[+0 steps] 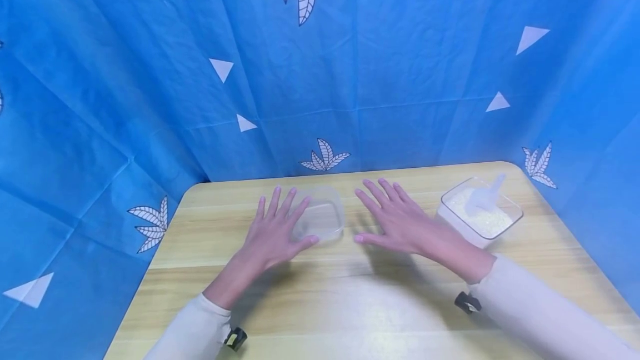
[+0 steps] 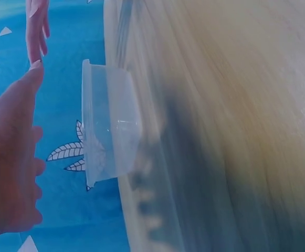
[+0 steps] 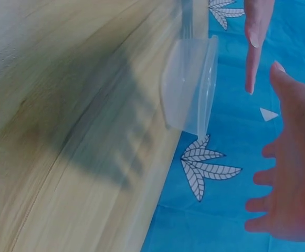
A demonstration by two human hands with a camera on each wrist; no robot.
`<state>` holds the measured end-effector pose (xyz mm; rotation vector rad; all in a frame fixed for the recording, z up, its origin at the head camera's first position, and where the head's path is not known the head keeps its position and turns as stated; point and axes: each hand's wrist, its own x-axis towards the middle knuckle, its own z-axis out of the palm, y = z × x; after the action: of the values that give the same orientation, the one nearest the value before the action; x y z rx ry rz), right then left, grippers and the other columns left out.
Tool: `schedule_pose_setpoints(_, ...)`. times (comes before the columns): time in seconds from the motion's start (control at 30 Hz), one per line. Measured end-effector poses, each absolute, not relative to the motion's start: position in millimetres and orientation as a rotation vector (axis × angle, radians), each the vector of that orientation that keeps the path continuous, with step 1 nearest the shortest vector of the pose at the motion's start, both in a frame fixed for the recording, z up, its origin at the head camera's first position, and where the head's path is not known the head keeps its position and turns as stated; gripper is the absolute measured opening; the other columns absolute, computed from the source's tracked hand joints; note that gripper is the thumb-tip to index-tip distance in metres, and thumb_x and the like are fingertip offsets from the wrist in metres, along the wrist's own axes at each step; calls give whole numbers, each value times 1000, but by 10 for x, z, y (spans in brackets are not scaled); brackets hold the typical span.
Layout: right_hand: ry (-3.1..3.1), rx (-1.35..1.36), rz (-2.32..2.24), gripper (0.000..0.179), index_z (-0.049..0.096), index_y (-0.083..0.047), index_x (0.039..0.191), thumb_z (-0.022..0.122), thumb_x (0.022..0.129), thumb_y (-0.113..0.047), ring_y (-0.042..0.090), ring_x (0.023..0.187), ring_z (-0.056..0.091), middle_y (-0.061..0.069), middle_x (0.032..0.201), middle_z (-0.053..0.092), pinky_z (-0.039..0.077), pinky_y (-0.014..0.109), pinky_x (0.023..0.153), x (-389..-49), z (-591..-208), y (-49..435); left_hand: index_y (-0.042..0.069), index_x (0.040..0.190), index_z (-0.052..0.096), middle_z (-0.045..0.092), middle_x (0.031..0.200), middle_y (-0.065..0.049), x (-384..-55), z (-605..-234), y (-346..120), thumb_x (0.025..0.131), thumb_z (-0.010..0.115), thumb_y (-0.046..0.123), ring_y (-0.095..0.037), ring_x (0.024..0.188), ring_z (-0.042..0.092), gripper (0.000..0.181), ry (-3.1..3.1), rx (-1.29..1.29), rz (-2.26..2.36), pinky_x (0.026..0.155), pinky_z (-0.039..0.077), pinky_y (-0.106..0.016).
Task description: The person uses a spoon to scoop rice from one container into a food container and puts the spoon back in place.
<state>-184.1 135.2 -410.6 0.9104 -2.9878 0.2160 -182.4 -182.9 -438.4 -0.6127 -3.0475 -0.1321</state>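
A clear plastic container [image 1: 322, 218] stands near the far middle of the wooden table, with nothing visible inside. Over its left side hovers my left hand [image 1: 275, 235], palm down with fingers spread, holding nothing. My right hand [image 1: 400, 224] is held above the table to the right of that container, its fingers likewise spread. In the left wrist view the container [image 2: 107, 123] shows side-on, apart from the left hand [image 2: 13, 152]. The right wrist view has the same container [image 3: 186, 86] and the right hand [image 3: 294, 163], with a gap between them.
Farther right, a clear square box [image 1: 470, 232] holds white grains that look like rice, and a translucent scoop [image 1: 485, 198] stands in them. The wooden table [image 1: 350, 315] ends at a blue patterned cloth [image 1: 400, 71] behind and at both sides.
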Motion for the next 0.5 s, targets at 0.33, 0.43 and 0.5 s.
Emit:
schedule_pose_setpoints(0.33, -3010, 920, 250, 98, 17, -17, 167, 45, 94, -77, 43, 161, 11, 12, 175, 9, 12, 62, 128, -1936, -4167, 1214, 34, 166, 15, 9, 176, -6, -1859, -4421, -1877, 93, 42, 80, -40, 163, -3, 90, -3047, -581, -155, 127, 2, -68)
schedule_pose_setpoints(0.43, -3010, 930, 282, 97, 17, -17, 167, 45, 95, -76, 44, 161, 12, 12, 175, 10, 12, 62, 128, -1960, -4197, 1173, 34, 166, 14, 8, 176, -6, -1872, -4428, -1895, 93, 39, 82, -39, 162, -4, 91, -3063, -562, -156, 127, 2, -68)
schedule_pose_setpoints(0.5, -3002, 931, 289, 97, 18, -16, 167, 45, 95, -76, 44, 160, 14, 13, 175, 12, 13, 62, 128, -1984, -4213, 1145, 34, 166, 14, 9, 176, -6, -1887, -4434, -1906, 93, 41, 80, -39, 162, -4, 91, -3070, -552, -169, 127, 1, -67)
